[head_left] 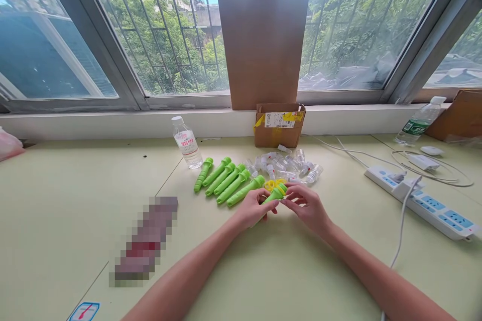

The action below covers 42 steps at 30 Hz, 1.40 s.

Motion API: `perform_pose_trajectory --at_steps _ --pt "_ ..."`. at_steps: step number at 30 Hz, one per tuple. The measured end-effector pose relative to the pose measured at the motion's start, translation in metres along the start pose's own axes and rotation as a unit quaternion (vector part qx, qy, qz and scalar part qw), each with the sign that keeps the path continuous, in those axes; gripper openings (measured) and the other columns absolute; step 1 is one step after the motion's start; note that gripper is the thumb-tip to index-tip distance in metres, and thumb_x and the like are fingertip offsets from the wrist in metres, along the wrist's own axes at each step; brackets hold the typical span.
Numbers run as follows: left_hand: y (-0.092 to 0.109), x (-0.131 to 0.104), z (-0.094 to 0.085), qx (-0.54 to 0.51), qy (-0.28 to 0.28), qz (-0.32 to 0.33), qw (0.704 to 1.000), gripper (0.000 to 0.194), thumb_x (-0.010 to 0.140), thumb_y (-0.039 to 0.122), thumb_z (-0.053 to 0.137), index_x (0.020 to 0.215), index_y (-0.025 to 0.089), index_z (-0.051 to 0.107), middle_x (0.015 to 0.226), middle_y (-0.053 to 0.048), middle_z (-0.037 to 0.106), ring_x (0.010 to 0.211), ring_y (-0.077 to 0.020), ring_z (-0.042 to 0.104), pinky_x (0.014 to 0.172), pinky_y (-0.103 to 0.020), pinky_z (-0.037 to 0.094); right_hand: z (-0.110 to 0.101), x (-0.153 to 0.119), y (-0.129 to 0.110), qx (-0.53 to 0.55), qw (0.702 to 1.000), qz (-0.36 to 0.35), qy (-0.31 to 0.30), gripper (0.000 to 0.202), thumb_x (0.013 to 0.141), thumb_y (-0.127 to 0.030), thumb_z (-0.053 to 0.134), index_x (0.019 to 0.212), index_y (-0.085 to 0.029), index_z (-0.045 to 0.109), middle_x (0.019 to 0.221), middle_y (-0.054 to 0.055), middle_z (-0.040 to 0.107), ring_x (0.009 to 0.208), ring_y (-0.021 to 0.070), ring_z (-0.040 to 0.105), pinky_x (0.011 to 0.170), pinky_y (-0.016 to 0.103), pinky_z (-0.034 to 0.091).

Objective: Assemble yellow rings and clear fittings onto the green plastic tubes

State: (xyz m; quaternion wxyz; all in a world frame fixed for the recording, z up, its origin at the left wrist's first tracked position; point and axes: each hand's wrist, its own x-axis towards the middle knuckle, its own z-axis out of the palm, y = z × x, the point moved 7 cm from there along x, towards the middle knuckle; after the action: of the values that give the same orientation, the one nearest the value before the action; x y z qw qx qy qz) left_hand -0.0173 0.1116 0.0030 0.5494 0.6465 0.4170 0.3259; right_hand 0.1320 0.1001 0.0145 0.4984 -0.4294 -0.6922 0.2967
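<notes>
Six green tubes (233, 186) are laid in a slanting row on the pale tabletop (293, 271), their threaded ends pointed away from the person, and a seventh, the held green tube (276, 193), is gripped to the right of the row. The held green tube is wrapped by the curled fingers of the left hand (254, 208), with its threaded end left exposed and tilted up toward the right. That end is met by the right hand (307, 205), whose fingers are bent and whose thumb and fingertips are brought close together; whether anything is pinched between them cannot be told. Just beyond the hands, yellow rings (269, 185) are partly hidden behind the held green tube. Farther back, clear vials (288, 163), some fitted with white caps, are scattered in a loose heap, and behind them an open cardboard box (276, 138) is placed near a tall cardboard sheet (261, 45) that is stood against the window. A water bottle (187, 145) is stood behind the left end of the row. On the right, a white power strip (422, 203) is set at an angle with plugs inserted, and a green-labelled bottle (417, 125) is placed well behind it.
</notes>
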Motion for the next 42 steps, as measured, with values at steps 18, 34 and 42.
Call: perform_pose_trajectory --at_steps 18,34,42 --pt "-0.001 0.000 0.006 0.016 -0.042 0.010 0.999 0.044 0.085 0.055 0.045 0.091 0.013 0.061 0.075 -0.006 0.068 0.043 -0.0076 0.048 0.044 -0.020 0.039 -0.002 0.001 -0.002 0.000 1.000 -0.005 0.008 0.012 0.080 -0.032 0.063 0.085 -0.022 0.060 0.108 0.006 0.060 0.068 0.0143 0.064 0.055 0.028 0.056" --pt "0.006 -0.004 0.007 0.034 -0.039 0.012 0.999 0.048 0.085 0.057 0.042 0.085 0.014 0.062 0.071 -0.004 0.066 0.042 -0.0069 0.044 0.042 -0.020 0.035 -0.003 -0.002 -0.007 -0.002 0.999 -0.034 0.038 0.010 0.080 -0.029 0.064 0.083 -0.020 0.061 0.115 0.009 0.062 0.062 0.0140 0.063 0.057 0.035 0.058" --pt "0.006 -0.004 0.004 -0.004 -0.008 0.012 1.000 0.037 0.075 0.048 0.062 0.094 0.017 0.057 0.072 0.000 0.060 0.051 -0.0079 0.048 0.045 -0.019 0.041 -0.006 -0.002 -0.009 -0.001 0.997 -0.041 0.072 0.013 0.080 -0.032 0.064 0.081 -0.020 0.060 0.115 0.011 0.063 0.057 0.0135 0.062 0.055 0.037 0.059"
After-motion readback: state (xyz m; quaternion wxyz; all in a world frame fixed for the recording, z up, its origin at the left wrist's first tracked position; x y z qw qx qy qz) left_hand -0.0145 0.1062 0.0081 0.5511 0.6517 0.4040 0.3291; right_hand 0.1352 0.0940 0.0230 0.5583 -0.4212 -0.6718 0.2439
